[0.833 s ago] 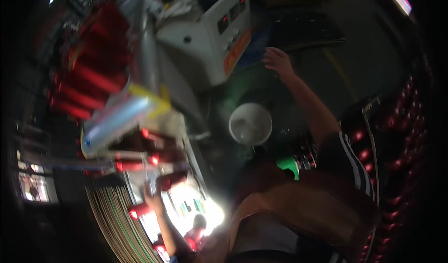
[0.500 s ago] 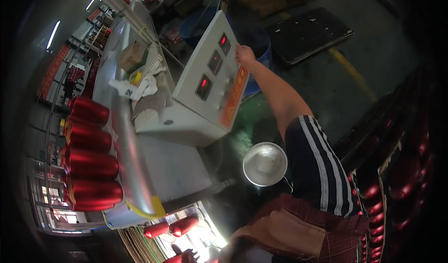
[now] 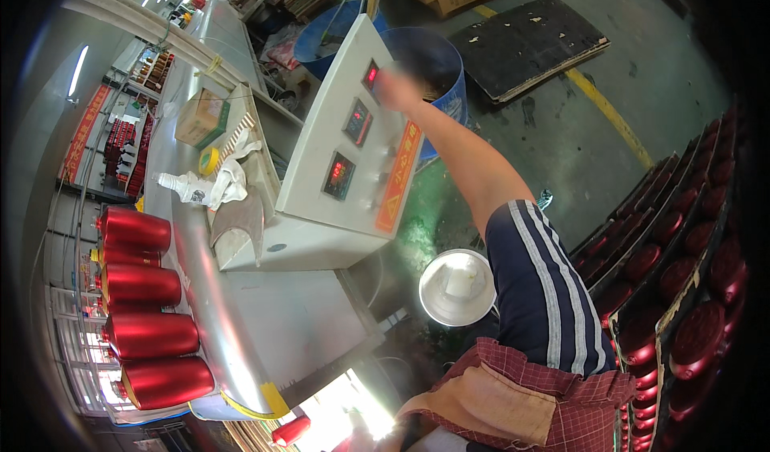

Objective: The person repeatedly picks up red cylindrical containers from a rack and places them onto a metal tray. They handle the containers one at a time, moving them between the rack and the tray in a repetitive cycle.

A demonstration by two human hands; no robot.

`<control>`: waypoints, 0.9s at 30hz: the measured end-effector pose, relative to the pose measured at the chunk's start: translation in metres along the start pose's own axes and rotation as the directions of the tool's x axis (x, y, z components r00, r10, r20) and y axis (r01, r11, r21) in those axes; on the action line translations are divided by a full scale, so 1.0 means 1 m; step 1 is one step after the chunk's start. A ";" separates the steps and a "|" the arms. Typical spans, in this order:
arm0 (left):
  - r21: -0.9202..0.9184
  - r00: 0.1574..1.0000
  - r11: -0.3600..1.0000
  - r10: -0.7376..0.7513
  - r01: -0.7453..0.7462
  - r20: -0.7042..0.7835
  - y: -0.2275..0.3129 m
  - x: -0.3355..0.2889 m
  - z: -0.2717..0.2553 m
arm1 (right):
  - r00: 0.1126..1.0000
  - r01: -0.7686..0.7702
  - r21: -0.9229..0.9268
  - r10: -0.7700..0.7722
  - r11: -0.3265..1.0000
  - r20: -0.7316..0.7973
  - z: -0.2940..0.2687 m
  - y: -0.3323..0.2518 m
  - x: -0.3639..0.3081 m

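My right hand (image 3: pixel 399 91) is at the upper display of a grey control box (image 3: pixel 313 187), its fingers smeared by motion. Whether it presses the panel cannot be made out. Three small dark displays with red lit digits, one a lower display (image 3: pixel 338 176), run along the sloped face beside an orange label strip (image 3: pixel 401 177). The right arm comes from the lower right in a dark blue sleeve (image 3: pixel 533 283) with white stripes. My left hand cannot be made out anywhere in the picture.
Red metallic bottle-shaped pieces (image 3: pixel 152 332) stand in a row at left. White cloth (image 3: pixel 233 183) and a small carton (image 3: pixel 202 119) lie behind the box. A round metal bowl (image 3: pixel 429 304) sits below my arm. Blue drums (image 3: pixel 457 103) stand beyond; racks of red pieces (image 3: pixel 642 259) fill the right.
My right hand has moved left from the box's right edge onto the upper display. The view has shifted, and fewer small red pieces show in the bright opening at the bottom.
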State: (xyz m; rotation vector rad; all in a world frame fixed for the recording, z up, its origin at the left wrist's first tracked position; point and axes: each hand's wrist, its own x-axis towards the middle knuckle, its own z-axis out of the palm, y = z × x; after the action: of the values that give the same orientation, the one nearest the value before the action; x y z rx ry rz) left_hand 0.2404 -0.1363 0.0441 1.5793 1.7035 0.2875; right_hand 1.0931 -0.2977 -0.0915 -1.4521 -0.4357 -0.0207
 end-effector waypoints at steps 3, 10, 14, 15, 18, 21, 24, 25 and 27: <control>0.010 1.000 1.000 0.001 -0.001 0.005 0.003 0.000 0.001 | 0.914 -0.350 0.449 0.404 0.822 -0.027 0.000 -0.014 -0.003; 0.026 1.000 1.000 0.003 -0.004 0.015 0.007 0.003 0.008 | 0.956 -0.189 0.243 0.234 0.952 -0.176 0.007 -0.047 -0.014; 0.036 1.000 0.999 0.008 -0.009 0.022 0.011 0.002 0.010 | 0.943 -0.209 0.269 0.267 0.940 -0.199 0.010 -0.045 -0.015; 0.038 1.000 0.999 0.006 -0.007 0.024 0.011 0.001 0.010 | 0.942 -0.210 0.277 0.270 0.938 -0.200 0.010 -0.045 -0.015; 0.040 1.000 0.999 0.004 -0.005 0.028 0.011 0.001 0.012 | 0.940 -0.213 0.284 0.276 0.935 -0.200 0.010 -0.046 -0.013; 0.044 0.999 0.999 0.005 -0.006 0.035 0.011 -0.001 0.013 | 0.946 -0.198 0.295 0.261 0.935 -0.191 0.010 -0.043 -0.012; 0.047 0.999 0.999 0.002 -0.004 0.037 0.012 -0.002 0.013 | 0.945 -0.197 0.321 0.266 0.926 -0.188 0.011 -0.041 -0.012; 0.046 0.999 0.999 0.004 -0.006 0.040 0.012 -0.001 0.015 | 0.946 -0.195 0.322 0.264 0.927 -0.188 0.011 -0.040 -0.012; 0.049 0.999 0.999 0.000 -0.002 0.042 0.011 -0.002 0.015 | 0.949 -0.186 0.306 0.252 0.934 -0.191 0.011 -0.039 -0.012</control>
State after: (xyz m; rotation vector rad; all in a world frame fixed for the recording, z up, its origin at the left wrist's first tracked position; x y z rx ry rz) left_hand 0.2586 -0.1413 0.0419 1.6105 1.6888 0.2133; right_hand 1.0684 -0.2955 -0.0570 -1.1891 -0.0796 0.0542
